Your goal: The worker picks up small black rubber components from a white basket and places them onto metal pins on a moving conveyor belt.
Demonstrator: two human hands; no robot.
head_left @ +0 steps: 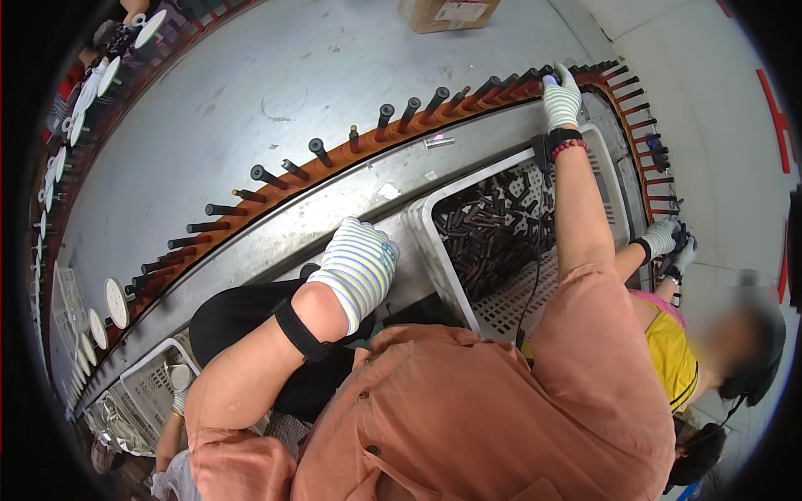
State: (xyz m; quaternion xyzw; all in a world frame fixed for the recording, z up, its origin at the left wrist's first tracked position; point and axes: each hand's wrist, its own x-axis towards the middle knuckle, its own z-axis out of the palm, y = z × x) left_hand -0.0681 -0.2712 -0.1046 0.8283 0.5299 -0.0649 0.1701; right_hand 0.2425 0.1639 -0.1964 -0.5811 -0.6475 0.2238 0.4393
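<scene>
My right hand (561, 102), in a striped knit glove, reaches to the far right of a curved row of upright posts. Its thumb and fingers close around a black tube-shaped piece (546, 71) on one post, partly hidden by the glove. My left hand (359, 265), gloved the same way, is closed in a fist by the near edge of the metal ledge (288, 224). Its fingertips are turned away, so whatever they may hold is hidden. Black tubes (386, 117) cap many posts along the orange-brown track (334, 157); a few posts show bare, thinner tips.
A grey plastic crate (451, 269) with many loose black tubes stands below my right arm. A small metal cylinder (439, 144) lies on the ledge. Behind the track is a cardboard box (447, 15). Co-workers' gloved hands (664, 238) work at right; white discs (117, 302) line the left.
</scene>
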